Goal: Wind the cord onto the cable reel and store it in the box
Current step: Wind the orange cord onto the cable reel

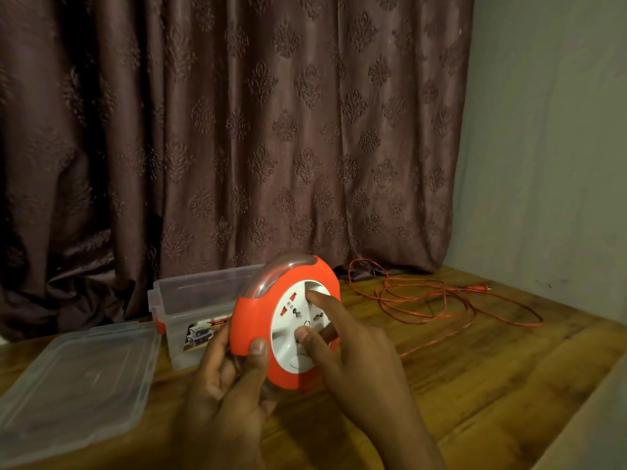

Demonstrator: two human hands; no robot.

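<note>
Head view — left hand (224, 378) is gripping the red cable reel (258, 320) upright above the surface (475, 385); right hand (353, 354) is pressing fingers into its white face. Cord (451, 300) is lying loose beyond, box (190, 300) sitting open behind the reel.

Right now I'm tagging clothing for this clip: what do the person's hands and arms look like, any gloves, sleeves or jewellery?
Both the left hand and the right hand are bare: no gloves, rings or watch show. The forearms are bare to the frame's bottom edge, with no sleeve in view. Fingernails are short and unpainted.
</note>
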